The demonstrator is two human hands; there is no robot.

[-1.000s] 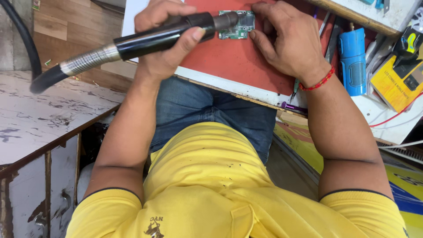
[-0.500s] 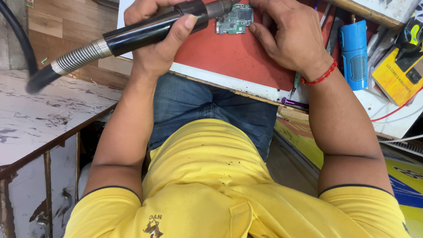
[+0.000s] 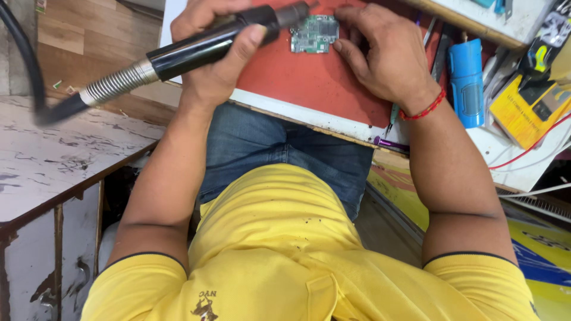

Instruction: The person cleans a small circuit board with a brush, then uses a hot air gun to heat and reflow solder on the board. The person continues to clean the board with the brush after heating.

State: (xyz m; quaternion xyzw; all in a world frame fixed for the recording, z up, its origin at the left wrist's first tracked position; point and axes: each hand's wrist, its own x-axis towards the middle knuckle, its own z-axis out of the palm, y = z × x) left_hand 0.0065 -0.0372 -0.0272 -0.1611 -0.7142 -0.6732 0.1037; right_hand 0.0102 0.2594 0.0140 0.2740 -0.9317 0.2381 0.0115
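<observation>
1. hot-air handpiece (image 3: 220, 41), black with a coiled metal spring collar at its rear, is gripped by the left hand (image 3: 217, 50); the fingers are wrapped closed around the barrel and the thumb is laid along its underside.
2. its metal nozzle is pointed toward a small green circuit board (image 3: 315, 33) and is seen just beside the board's left edge; whether the tip touches the board cannot be told.
3. a black hose (image 3: 27, 65) is trailed from the handpiece's spring end out to the left of the view.
4. the circuit board is laid flat on a red mat (image 3: 315, 89), near the mat's far edge, between the two hands.
5. the right hand (image 3: 386, 56) is spread palm down on the mat, with the fingers loosely open; the fingertips are placed at the board's right edge, and nothing is grasped in it.
6. a red thread bracelet (image 3: 423, 109) is worn on the right wrist.
7. the mat is carried by a white surface (image 3: 285, 110), whose edge lies over the person's lap.
8. a blue cylindrical can (image 3: 466, 83) is lying on the surface right of the right hand, and a yellow meter (image 3: 523, 110) is seen further right, with a red wire beside it.
9. a worn white table (image 3: 53, 160) stands to the person's left, well apart from the board.
</observation>
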